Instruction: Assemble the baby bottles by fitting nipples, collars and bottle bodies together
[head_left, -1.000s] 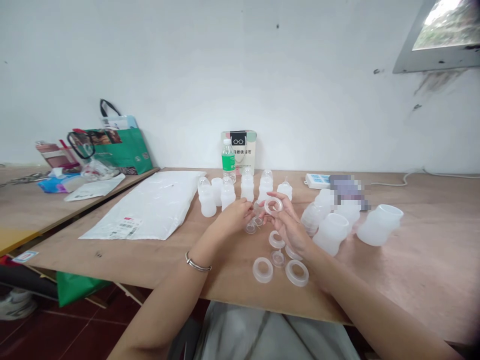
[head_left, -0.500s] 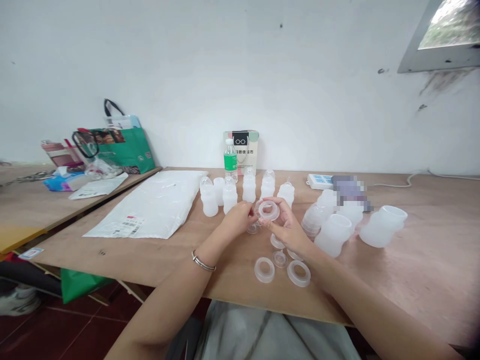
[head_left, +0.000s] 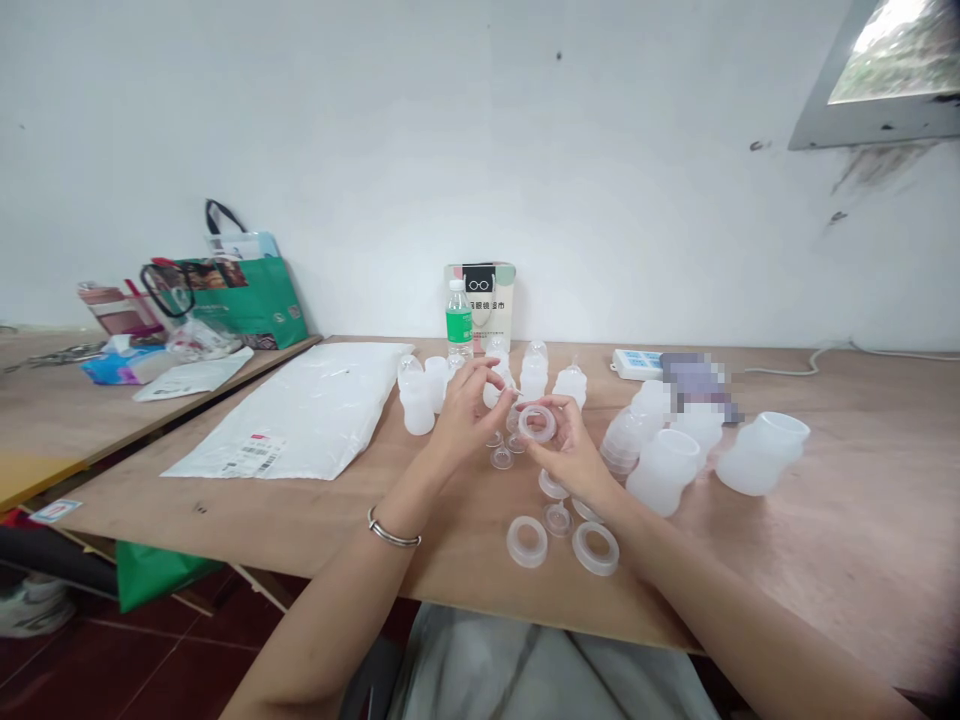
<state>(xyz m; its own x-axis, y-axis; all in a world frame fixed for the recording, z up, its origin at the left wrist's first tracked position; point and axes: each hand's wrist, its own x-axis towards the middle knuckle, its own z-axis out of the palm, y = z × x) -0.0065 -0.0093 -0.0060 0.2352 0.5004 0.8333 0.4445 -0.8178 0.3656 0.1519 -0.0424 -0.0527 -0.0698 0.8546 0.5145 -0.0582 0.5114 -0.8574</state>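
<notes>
My right hand (head_left: 566,440) holds a translucent bottle collar ring (head_left: 537,424) between thumb and fingers, its opening facing me. Just left of it, my left hand (head_left: 472,405) pinches a small clear bottle nipple (head_left: 511,391), seen nearly edge-on and partly hidden by the fingers. Under the hands lie several clear nipples, one of them this nipple (head_left: 502,458). Closer to the table's front edge are two loose collar rings, a left ring (head_left: 527,542) and a right ring (head_left: 596,549), with another nipple (head_left: 558,519) between them. More parts lie partly behind my right wrist.
Several frosted baby bottles with tops, such as this bottle (head_left: 417,395), stand behind my hands. Open bottle bodies (head_left: 664,475) are at right. A white plastic mailer (head_left: 292,410) covers the left. A water bottle (head_left: 459,325) and paper bag (head_left: 495,310) stand by the wall.
My left hand has risen slightly up and left from the ring, and the small clear nipple now shows in its pinch. My right hand keeps the ring in nearly the same place.
</notes>
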